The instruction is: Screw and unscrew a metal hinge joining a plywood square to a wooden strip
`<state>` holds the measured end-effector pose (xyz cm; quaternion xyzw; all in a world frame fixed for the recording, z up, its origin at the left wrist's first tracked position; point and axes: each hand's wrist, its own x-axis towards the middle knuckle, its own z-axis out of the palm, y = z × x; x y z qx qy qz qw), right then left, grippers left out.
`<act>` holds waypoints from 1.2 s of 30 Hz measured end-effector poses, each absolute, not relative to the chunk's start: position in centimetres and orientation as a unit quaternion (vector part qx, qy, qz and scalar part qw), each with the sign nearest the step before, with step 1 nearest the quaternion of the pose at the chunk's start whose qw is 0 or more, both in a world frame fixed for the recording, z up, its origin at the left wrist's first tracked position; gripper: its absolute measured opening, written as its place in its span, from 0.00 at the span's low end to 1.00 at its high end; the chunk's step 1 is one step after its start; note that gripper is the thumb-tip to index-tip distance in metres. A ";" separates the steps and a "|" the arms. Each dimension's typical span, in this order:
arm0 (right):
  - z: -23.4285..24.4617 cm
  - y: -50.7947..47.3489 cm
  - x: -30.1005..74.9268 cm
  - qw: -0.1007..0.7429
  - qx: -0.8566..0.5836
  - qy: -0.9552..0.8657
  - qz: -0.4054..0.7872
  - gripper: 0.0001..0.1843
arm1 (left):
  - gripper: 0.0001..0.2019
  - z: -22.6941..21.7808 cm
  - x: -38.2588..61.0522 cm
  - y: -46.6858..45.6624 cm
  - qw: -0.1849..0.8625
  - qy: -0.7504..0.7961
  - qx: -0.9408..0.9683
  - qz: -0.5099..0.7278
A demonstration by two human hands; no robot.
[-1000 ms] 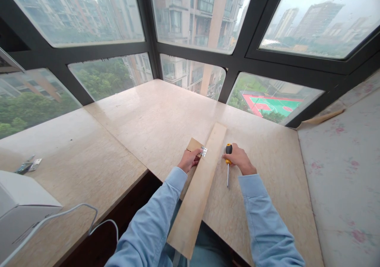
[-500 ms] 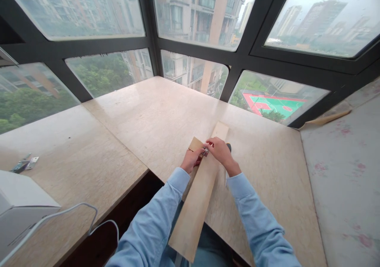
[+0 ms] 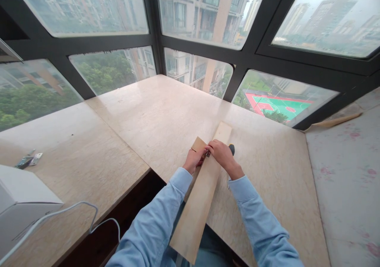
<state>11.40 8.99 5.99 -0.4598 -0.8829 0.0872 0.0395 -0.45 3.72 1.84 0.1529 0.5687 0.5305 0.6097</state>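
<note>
A long pale wooden board [image 3: 197, 203] lies slanting over the table edge. A second wooden board [image 3: 198, 143] shows along its left side, mostly hidden by my hand. My left hand [image 3: 192, 159] is closed, its thumb and fingers pinching a small shiny metal hinge [image 3: 208, 154] at the long board's left edge. My right hand [image 3: 221, 153] bends over the same board, with fingertips closed on the hinge from above; fingers hide much of it. Just right of that hand lies a screwdriver [image 3: 232, 149] with a black and yellow handle, partly covered by the wrist and sleeve.
More metal hardware [image 3: 29, 160] lies at the far left, behind a white box [image 3: 26, 195]. A white cable [image 3: 80, 204] loops over the table edge. The marbled tabletop [image 3: 142, 112] has a dark gap at its front. Windows and a papered wall [image 3: 341, 172] border it.
The view has shifted slightly, so everything sits a little further right. My right fingers have come down closer over the hinge, against my left fingertips. The boards stay in place.
</note>
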 end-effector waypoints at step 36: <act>6.1 8.4 11.4 0.087 -0.493 -0.862 0.080 0.12 | 0.20 2.1 -0.3 3.6 0.604 0.565 0.167 0.537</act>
